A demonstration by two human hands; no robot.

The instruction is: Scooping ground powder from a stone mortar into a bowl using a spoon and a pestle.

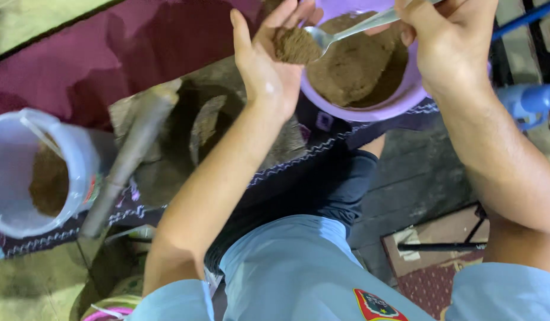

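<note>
My left hand [269, 56] is raised palm-up over the edge of a purple bowl [400, 101] that holds brown powder [352, 65]. A small heap of the same brown powder [294, 46] lies in that palm. My right hand [447, 41] grips the handle of a metal spoon [346, 31]; the spoon's bowl touches the heap in my left palm. The purple bowl sits on a dark cloth with white stitched trim [322, 142] across my lap.
A clear plastic jar [25, 172] with brown powder inside stands at the left. A long grey stick [129, 154] leans beside it. A maroon cloth [108, 53] lies behind. Blue metal bars [528, 98] are at the right, a patterned mat [429, 267] below.
</note>
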